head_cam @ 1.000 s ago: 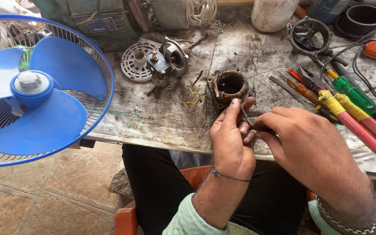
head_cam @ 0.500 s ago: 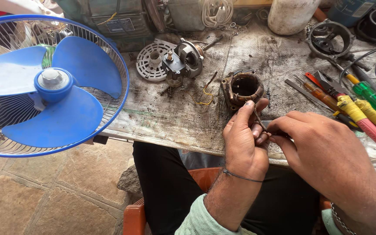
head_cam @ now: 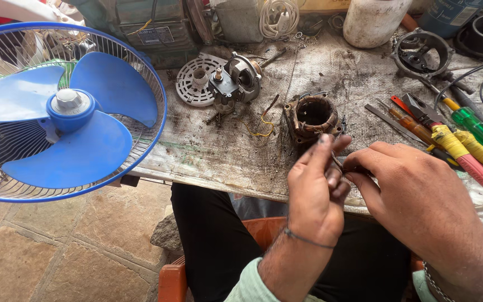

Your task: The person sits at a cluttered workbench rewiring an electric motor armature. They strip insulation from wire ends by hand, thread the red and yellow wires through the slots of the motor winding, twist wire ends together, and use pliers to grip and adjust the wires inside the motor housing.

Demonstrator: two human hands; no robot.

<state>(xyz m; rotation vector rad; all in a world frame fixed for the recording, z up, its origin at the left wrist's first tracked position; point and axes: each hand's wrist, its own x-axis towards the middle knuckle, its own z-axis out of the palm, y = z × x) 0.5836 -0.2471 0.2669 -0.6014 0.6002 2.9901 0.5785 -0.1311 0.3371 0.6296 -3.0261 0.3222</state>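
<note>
Head view, near to far. Nearest the camera: a stone-slab floor (head_cam: 74,246) and the orange seat (head_cam: 174,282) on which the person sits, legs in dark trousers (head_cam: 219,240) tucked under the bench edge. Above it, a workbench (head_cam: 225,156) covered with a stained, greyish woven sheet, its front edge frayed.

Over the bench's near edge the two hands meet. The left hand (head_cam: 317,193), a thin thread band at its wrist, is raised with the back toward the camera, thumb and forefinger pinched together on a thin wire (head_cam: 337,162). The right hand (head_cam: 415,193), knuckles up and a chain bracelet at the wrist, has its fingertips closed on the same wire just beside the left; what else it may hold is hidden under the fingers. The wire is thus held in the air between both hands, just in front of a wound motor stator (head_cam: 312,116) that rests on the bench directly beyond them, with loose yellow and dark leads trailing to its left.

To the right of the hands lie pliers with red and yellow grips (head_cam: 470,156), a green-handled screwdriver (head_cam: 479,128) and a flat file (head_cam: 389,120). Farther back, left of centre: a white perforated motor cover (head_cam: 197,84) touching a grey motor housing with shaft (head_cam: 238,81). At far left, overhanging the bench, a blue three-bladed fan (head_cam: 62,112) in a blue-rimmed wire guard. Along the far edge: a white plastic jar (head_cam: 373,22), a coil of white cable (head_cam: 278,17) and a black ring-shaped bracket (head_cam: 420,53).
</note>
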